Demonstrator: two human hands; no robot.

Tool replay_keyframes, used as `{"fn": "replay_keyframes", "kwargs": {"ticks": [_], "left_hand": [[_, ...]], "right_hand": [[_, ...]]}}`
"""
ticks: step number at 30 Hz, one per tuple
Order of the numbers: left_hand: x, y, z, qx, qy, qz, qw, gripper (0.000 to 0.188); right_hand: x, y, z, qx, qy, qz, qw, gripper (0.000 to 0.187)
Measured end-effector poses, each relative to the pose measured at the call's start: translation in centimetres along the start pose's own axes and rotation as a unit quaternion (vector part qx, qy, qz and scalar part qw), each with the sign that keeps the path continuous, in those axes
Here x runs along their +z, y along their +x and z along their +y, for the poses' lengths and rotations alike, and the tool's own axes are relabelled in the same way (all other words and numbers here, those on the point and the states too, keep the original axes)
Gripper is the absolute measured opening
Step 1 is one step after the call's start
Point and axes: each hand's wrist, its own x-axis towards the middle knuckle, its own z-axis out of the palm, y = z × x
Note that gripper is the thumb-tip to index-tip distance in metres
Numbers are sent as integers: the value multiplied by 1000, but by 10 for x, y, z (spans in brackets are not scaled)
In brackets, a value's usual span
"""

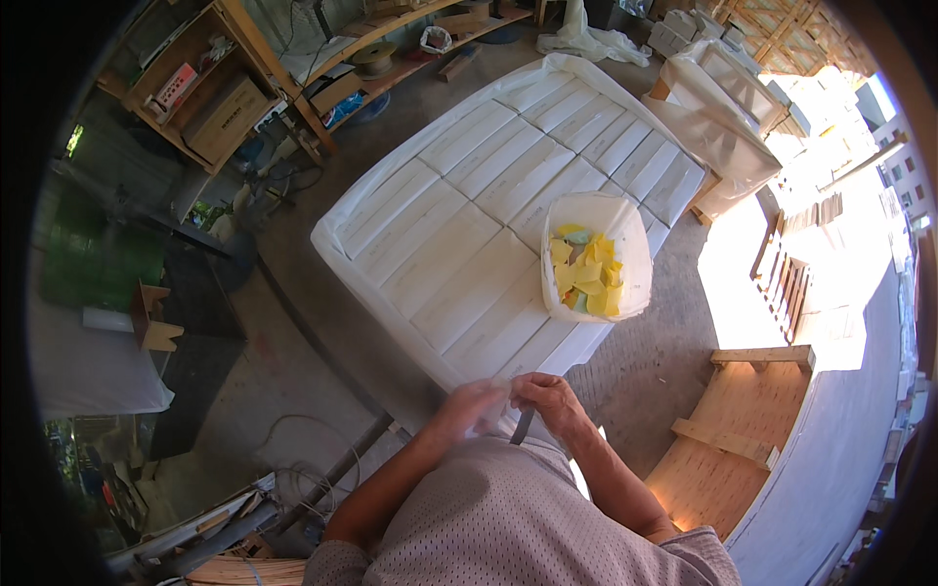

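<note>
The right hand [547,400] is curled narrow, thumb and fingers drawn together on a dark strip [523,427] that hangs below it, in front of the patterned shirt [479,518]. The left hand [476,402] is just beside it, fingertips close to the right hand's; it is blurred, so how far it is open and whether it holds anything cannot be told.

Both hands are at the near corner of a broad stack of white boxes [469,259]; whether either touches it is unclear. The boxes lie in close rows, with plastic film [330,242] around the stack's left corner and along its far-left edge. On top, by the right edge, stands a white tub [633,269] holding yellow paper pieces [586,278] and a few pale green ones.

Past the right corner is a bulky item under plastic sheeting [728,137]. To the right of the near corner, well apart, is a wooden panel [723,439] with cross-slats. Beyond the far-left edge are wooden shelves [376,39], and a cardboard box [228,115] sits in a wooden cabinet [186,146].
</note>
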Motion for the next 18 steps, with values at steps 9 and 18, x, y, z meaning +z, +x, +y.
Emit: {"fn": "replay_keyframes", "kwargs": {"ticks": [9,18], "left_hand": [[5,-9,3,-11,89,60,994,35],[5,-15,5,-2,104,75,992,33]], "right_hand": [[2,0,-1,-39,-168,2,985,22],[2,0,-7,-31,-185,-15,982,20]]}}
